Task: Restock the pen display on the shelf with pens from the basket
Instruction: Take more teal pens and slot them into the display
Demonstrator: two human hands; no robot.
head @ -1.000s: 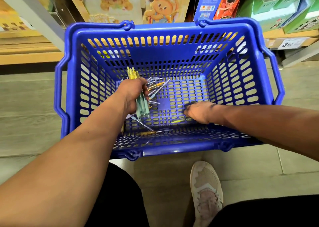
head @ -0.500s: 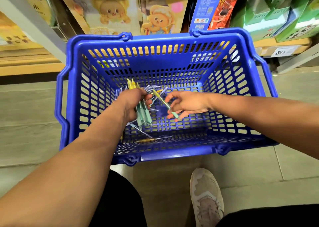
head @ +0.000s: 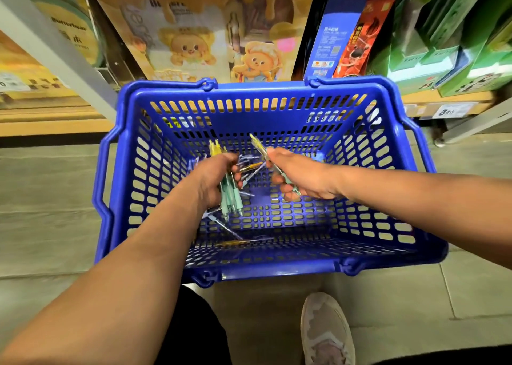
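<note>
A blue plastic basket (head: 260,265) stands on the floor in front of me. My left hand (head: 214,177) is inside it and grips a bundle of pens (head: 231,195) with yellow tops and pale green grips. My right hand (head: 300,174) is also inside, just to the right, and holds one pen (head: 259,145) of the same kind, its yellow end pointing up and away. Several loose pens (head: 243,238) lie on the basket floor under and between my hands. The pen display is not in view.
Behind the basket, low shelves hold boxes with cartoon bears (head: 191,48), a blue and a red pack (head: 335,37) and green boxes (head: 454,48). A price tag (head: 451,111) sits on the shelf edge. My shoe (head: 325,334) is on the tiled floor.
My right hand picked a pen off the basket floor at the right, lifted it and brought it left toward the bundle. My left hand kept its bundle. The view tilted upward.
</note>
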